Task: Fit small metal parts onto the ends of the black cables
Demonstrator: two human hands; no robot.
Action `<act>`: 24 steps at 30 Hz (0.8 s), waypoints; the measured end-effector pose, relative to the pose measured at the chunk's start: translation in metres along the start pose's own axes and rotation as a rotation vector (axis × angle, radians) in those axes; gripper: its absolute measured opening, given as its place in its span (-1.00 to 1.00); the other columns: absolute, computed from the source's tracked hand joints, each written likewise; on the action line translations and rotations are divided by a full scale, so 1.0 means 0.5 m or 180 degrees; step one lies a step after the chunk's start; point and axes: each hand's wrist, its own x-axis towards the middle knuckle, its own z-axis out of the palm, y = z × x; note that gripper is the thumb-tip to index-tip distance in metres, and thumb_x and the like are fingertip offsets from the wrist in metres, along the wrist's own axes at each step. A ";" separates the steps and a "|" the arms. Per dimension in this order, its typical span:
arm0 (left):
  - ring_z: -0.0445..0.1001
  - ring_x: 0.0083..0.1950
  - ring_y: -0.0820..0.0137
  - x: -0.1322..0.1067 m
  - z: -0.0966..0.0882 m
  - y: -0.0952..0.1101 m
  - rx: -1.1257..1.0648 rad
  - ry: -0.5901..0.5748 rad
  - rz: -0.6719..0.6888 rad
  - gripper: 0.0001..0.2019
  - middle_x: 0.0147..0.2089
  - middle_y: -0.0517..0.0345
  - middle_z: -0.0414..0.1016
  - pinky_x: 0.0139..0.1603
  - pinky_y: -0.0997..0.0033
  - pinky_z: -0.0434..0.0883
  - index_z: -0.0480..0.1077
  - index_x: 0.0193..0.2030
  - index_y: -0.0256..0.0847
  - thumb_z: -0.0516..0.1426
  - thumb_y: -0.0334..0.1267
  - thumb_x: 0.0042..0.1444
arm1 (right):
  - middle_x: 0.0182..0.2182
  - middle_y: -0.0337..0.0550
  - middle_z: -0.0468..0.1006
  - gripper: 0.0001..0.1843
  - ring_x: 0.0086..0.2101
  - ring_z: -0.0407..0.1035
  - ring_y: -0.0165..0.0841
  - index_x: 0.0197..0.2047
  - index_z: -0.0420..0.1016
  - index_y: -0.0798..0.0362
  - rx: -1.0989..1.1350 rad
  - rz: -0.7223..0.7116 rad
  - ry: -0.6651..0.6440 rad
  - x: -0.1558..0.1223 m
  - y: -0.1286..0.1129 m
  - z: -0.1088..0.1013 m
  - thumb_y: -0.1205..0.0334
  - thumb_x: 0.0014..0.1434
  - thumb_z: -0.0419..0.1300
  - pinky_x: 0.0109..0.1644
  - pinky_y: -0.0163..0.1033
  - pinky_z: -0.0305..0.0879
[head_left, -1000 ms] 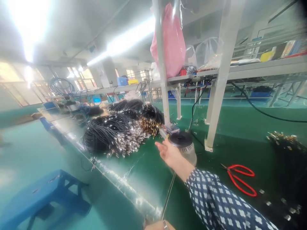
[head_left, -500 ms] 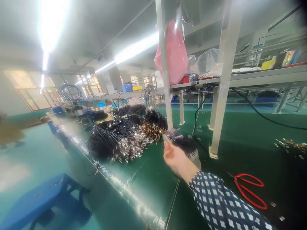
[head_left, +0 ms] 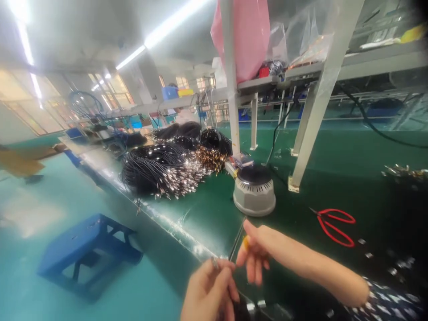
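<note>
My left hand [head_left: 210, 290] is at the bottom middle with a ring on one finger. Its thumb and fingers are pressed together, and what they hold, if anything, is hidden. Dark material and small silver pieces [head_left: 256, 306] show just beside and below it. My right hand [head_left: 256, 256], slightly blurred, hovers close to the left fingertips with its thumb raised and its fingers apart. A small yellow patch [head_left: 246, 243] shows at its index finger; I cannot tell what it is. Beyond it stands a grey round-bodied device with a black top [head_left: 254, 194].
Bundles of black cables with metal ends [head_left: 157, 171] lie on the green tabletop [head_left: 207, 214]. Red-handled scissors [head_left: 336, 227] and loose metal bits are at the right. White shelf posts [head_left: 310, 129] rise from the table. A blue stool [head_left: 88, 249] stands at the left.
My right hand has drawn back from beside the grey device to the lower middle. My left hand has come into view. The view has tilted downward.
</note>
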 end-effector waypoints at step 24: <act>0.17 -0.74 0.66 -0.020 0.063 0.022 0.0296 -0.0182 -0.0420 -0.76 -0.61 0.29 0.37 -0.72 0.66 0.08 0.35 -0.42 -0.26 0.25 -0.15 0.05 | -0.21 -0.09 0.63 -0.59 -0.19 0.51 -0.29 -0.03 0.42 0.04 0.0243 -0.0141 0.1516 -0.088 0.101 0.042 -0.01 0.13 0.27 -0.24 -0.32 0.31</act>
